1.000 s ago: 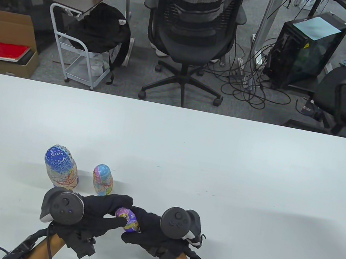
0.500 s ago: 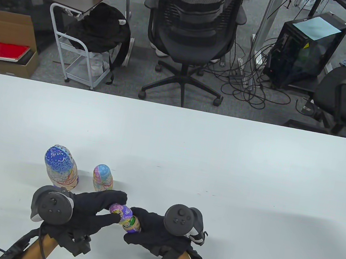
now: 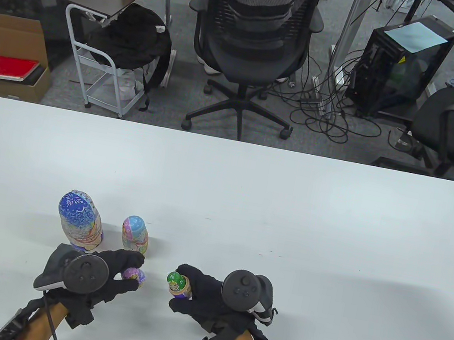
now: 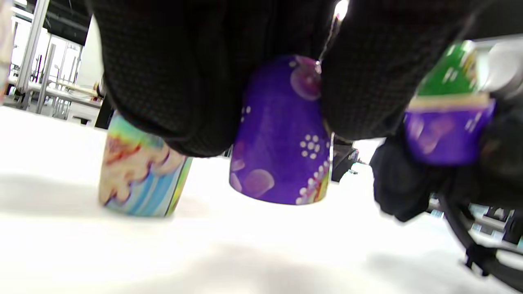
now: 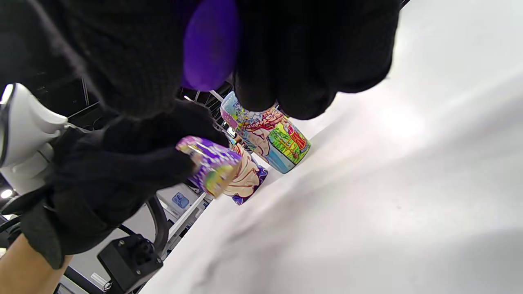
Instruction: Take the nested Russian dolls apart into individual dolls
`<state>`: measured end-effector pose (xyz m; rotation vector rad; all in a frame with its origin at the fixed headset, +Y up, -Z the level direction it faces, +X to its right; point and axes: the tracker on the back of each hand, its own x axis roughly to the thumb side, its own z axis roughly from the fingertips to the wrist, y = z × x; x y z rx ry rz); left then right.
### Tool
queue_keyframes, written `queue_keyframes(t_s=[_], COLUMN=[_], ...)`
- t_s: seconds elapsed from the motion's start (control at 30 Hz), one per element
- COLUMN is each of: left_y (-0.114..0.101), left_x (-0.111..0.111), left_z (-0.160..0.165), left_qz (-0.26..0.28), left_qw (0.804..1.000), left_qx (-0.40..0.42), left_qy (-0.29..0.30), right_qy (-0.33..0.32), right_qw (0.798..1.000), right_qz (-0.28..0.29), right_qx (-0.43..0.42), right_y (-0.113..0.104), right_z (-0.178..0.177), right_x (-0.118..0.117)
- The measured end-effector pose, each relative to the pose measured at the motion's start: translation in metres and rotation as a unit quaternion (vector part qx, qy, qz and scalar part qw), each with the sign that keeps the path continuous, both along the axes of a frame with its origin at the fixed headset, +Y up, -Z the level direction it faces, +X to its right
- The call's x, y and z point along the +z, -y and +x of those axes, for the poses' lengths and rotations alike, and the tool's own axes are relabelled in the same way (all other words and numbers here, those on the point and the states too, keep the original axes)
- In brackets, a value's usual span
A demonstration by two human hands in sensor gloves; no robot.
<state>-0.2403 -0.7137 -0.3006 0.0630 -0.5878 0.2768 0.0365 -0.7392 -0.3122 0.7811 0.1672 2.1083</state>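
I have the purple doll apart, one half in each hand. My left hand (image 3: 112, 275) pinches the purple top half (image 3: 134, 274) between thumb and fingers (image 4: 171, 81); in the left wrist view the open rim of that half (image 4: 282, 134) hangs just above the white worktop (image 3: 289, 216), not touching it as far as I can tell. My right hand (image 3: 204, 300) grips the purple bottom half (image 4: 447, 130), fingers (image 5: 310, 53) wrapped closely around its base, and the small green-headed doll (image 3: 176, 284) sits upright in that cup, its head and shoulders standing clear of the rim. From the right wrist view I see only the rounded purple underside (image 5: 210, 45) showing between my gloved fingers.

Taking the green-headed doll as my mark: the purple top half is near it on its left, apart from it with a strip of bare worktop between the two hands. The middle doll with the light blue head (image 3: 134, 236) stands upright beyond and to the left of it, just behind my left fingertips. The largest doll, with the dark blue patterned head (image 3: 79, 221), stands upright further left again, just beside the middle doll and apart from it. Both are closed and standing on the worktop.

Well beyond the green-headed doll, past the far edge of the worktop, stands a black office chair (image 3: 252, 38).
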Motion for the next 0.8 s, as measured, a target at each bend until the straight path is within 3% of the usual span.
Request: queue_keyframes(t_s=[0.2, 0.63, 0.7, 0.8], left_y=[0.016, 0.027, 0.018, -0.004], left_x=[-0.006, -0.008, -0.005, 0.006], left_z=[0.009, 0.014, 0.014, 0.015], left_qz=[0.002, -0.026, -0.004, 0.066], left_qw=[0.997, 0.993, 0.995, 0.998], left_qx=[-0.081, -0.112, -0.099, 0.003], left_qy=[-0.002, 0.006, 0.007, 0.022], right_qy=[-0.005, 0.003, 0.005, 0.006], right_qw=[1.000, 1.000, 1.000, 1.000], right_qz=[0.003, 0.010, 0.014, 0.014], right_qx=[0.004, 0.003, 0.010, 0.018], right_y=[0.000, -0.001, -0.001, 0.000], right_z=[0.000, 0.003, 0.004, 0.005], right_x=[0.000, -0.001, -0.001, -0.002])
